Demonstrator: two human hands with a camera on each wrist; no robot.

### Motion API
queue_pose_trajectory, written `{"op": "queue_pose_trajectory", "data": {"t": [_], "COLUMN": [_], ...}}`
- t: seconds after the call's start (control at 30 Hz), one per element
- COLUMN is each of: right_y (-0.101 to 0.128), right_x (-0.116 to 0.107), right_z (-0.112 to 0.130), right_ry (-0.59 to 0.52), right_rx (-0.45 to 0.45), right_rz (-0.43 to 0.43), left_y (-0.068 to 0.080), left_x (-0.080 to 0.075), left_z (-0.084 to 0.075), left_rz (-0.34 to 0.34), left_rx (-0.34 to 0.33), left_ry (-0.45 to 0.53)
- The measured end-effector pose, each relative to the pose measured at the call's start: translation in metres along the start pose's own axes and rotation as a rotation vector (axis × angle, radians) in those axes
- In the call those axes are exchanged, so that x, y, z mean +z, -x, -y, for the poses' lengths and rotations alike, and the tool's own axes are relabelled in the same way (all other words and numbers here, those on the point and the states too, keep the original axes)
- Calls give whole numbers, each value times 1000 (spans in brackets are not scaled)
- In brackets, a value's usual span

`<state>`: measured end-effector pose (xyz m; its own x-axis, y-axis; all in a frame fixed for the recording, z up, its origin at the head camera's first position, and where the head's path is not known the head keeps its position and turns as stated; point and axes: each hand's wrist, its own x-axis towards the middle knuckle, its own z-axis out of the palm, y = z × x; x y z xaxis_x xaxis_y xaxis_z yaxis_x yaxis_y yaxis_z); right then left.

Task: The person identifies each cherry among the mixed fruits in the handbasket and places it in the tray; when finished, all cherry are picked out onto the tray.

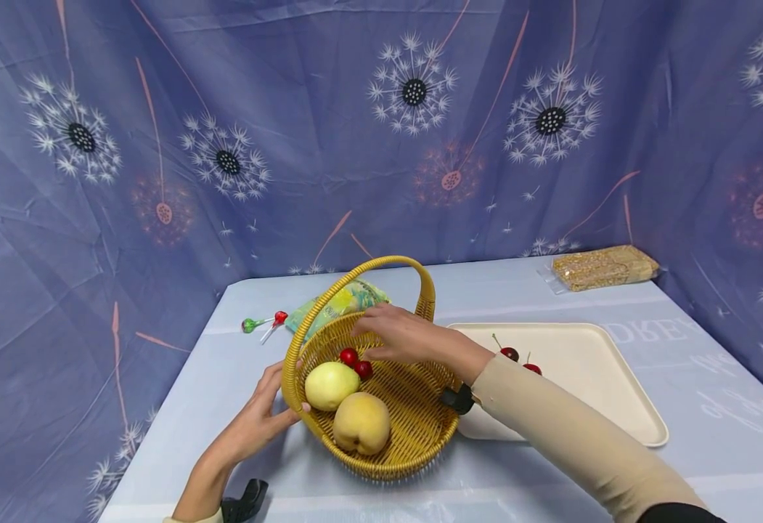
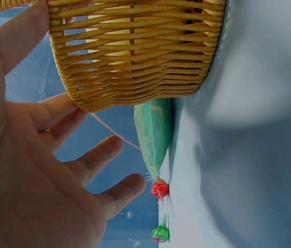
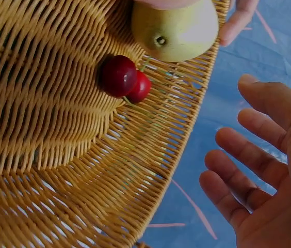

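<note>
My left hand (image 1: 260, 418) holds the side of a golden wicker basket (image 1: 414, 428), thumb and index finger either side of the handle's base. The thumb lies at the rim in the left wrist view, while the other fingers spread outward. Over the basket's far part reaches my right hand (image 1: 401, 334), its fingers apart and nothing between them. Two dark red cherries (image 3: 118, 76) lie in the basket beside a pale yellow-green, pear-like fruit (image 1: 332, 386). A yellow peach (image 1: 361, 423) rests nearer the front rim.
Right of the basket, a cream tray (image 1: 590, 392) bears dark cherries (image 1: 510, 354), partly hidden by my forearm. Behind the basket lie a green bag (image 1: 355, 296), a red lollipop (image 1: 279, 318) and a green lollipop (image 1: 248, 325). A clear packet of yellow grains (image 1: 603, 267) sits far right.
</note>
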<state>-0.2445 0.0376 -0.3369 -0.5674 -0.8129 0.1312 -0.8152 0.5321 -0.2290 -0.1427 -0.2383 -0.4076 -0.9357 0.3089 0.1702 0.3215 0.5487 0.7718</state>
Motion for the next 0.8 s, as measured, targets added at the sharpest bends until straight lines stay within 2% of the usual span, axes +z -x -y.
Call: {"op": "queue_pose_trajectory", "data": {"t": [0.47,0.8], "right_y": [-20,-24], "right_x": [27,47], "right_z": [-10,-16], "right_ry": [18,67], "right_rx": [31,88], "right_rz": [77,182], "left_y": [0,0], "left_x": [1,1], "left_z": [1,1], "left_rz": [-5,-1], "left_rx": [-22,-40], "left_ry": [-12,6]}}
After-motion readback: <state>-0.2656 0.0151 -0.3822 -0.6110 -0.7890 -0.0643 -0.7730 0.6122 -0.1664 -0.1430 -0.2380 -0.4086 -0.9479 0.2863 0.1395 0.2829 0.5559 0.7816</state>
